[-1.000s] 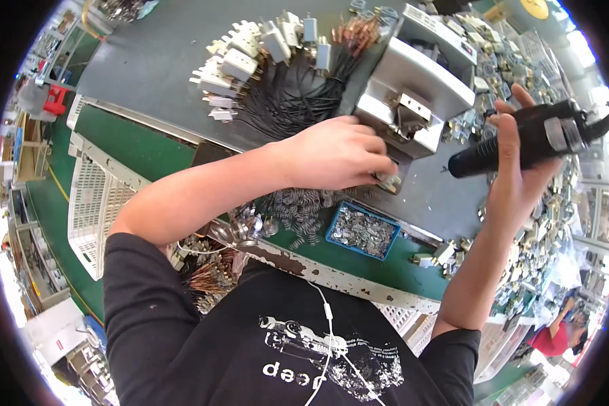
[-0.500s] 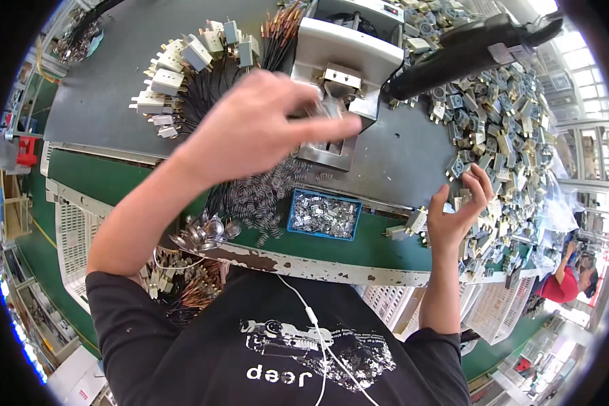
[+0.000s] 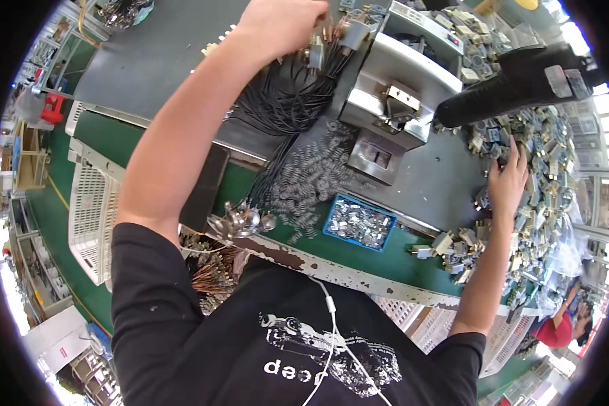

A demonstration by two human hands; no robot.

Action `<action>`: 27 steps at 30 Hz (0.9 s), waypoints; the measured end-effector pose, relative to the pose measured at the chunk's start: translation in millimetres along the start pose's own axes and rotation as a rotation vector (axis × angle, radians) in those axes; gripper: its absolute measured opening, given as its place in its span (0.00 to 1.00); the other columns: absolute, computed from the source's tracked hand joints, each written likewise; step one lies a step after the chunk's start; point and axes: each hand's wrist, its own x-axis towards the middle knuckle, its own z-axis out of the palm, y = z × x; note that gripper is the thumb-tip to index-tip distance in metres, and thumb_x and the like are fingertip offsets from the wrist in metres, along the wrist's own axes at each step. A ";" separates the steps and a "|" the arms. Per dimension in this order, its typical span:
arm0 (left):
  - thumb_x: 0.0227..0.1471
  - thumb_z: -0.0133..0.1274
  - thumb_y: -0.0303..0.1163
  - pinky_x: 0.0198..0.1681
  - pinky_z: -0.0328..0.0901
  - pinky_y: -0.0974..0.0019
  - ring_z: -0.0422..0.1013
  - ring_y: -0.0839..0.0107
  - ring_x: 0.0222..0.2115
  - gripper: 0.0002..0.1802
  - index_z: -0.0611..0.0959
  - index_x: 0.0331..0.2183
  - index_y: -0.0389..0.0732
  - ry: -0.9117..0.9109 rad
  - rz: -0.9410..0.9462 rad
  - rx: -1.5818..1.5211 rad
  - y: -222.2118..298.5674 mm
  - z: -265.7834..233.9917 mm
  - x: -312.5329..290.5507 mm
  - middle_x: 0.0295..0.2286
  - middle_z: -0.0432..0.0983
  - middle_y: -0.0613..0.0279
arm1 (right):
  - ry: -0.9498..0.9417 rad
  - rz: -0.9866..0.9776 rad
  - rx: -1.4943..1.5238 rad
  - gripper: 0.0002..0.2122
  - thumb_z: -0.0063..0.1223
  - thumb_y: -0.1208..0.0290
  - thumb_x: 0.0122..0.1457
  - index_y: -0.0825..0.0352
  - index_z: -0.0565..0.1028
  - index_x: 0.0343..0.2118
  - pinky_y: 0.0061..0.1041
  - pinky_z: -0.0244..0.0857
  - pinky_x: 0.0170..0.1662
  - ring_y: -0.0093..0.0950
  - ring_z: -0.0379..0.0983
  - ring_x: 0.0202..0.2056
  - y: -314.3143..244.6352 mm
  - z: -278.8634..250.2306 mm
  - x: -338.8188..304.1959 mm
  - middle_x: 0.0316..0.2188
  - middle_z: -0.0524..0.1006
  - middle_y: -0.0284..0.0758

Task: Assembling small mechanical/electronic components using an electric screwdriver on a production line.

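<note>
My left hand (image 3: 281, 26) is at the far side of the bench, over a bundle of black cables (image 3: 287, 98) with copper-coloured ends and grey plug housings (image 3: 354, 35). Its fingers are curled; the top edge partly cuts the hand off, so what they hold cannot be made out. On the right, my right hand (image 3: 508, 186) reaches to the near side of a large heap of grey and cream plug parts (image 3: 545, 162). Its fingers are stretched and touch the heap, with no part visibly gripped. Between my hands stands a metal bench press (image 3: 402, 88), its slotted lower block (image 3: 379, 157) bare.
A blue tray (image 3: 328, 225) of small metal pieces lies near the front edge. Loose coil springs (image 3: 311, 176) are heaped beside it, and shiny metal cups (image 3: 243, 220) sit to their left. A black tube-like arm (image 3: 494, 91) juts over the right side. White crates (image 3: 95, 220) stand below the bench.
My left hand has moved from in front of the press to the cable bundle at the far side. My right hand has reached farther into the heap. The whole view has shifted.
</note>
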 end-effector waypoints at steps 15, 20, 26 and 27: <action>0.46 0.59 0.36 0.67 0.47 0.46 0.63 0.55 0.59 0.08 0.88 0.28 0.45 -0.246 0.005 -0.140 91.0 28.7 -75.7 0.50 0.75 0.56 | -0.148 0.045 0.625 0.30 0.63 0.79 0.57 0.58 0.67 0.63 0.29 0.71 0.50 0.30 0.76 0.47 -61.9 -65.8 -35.2 0.48 0.79 0.39; 0.46 0.60 0.34 0.67 0.48 0.42 0.64 0.54 0.58 0.05 0.87 0.26 0.45 -0.221 0.019 -0.127 88.8 21.4 -74.6 0.49 0.76 0.58 | -0.059 -0.148 0.712 0.35 0.69 0.81 0.51 0.66 0.65 0.62 0.26 0.70 0.48 0.26 0.77 0.43 -104.3 -83.0 -54.9 0.46 0.80 0.38; 0.45 0.62 0.30 0.57 0.60 0.54 0.69 0.62 0.52 0.07 0.82 0.30 0.43 -0.077 -0.040 -0.214 94.0 -13.1 -68.4 0.42 0.79 0.63 | -0.068 -0.125 0.881 0.28 0.67 0.83 0.52 0.68 0.69 0.57 0.28 0.69 0.48 0.27 0.75 0.44 -122.7 -89.9 -51.8 0.47 0.80 0.39; 0.47 0.61 0.29 0.51 0.63 0.60 0.72 0.65 0.45 0.08 0.80 0.32 0.41 -0.039 -0.016 -0.269 90.8 -15.7 -68.4 0.37 0.79 0.64 | -0.132 -0.165 0.838 0.25 0.66 0.83 0.52 0.67 0.72 0.53 0.27 0.69 0.48 0.28 0.76 0.44 -128.8 -97.1 -46.5 0.47 0.80 0.39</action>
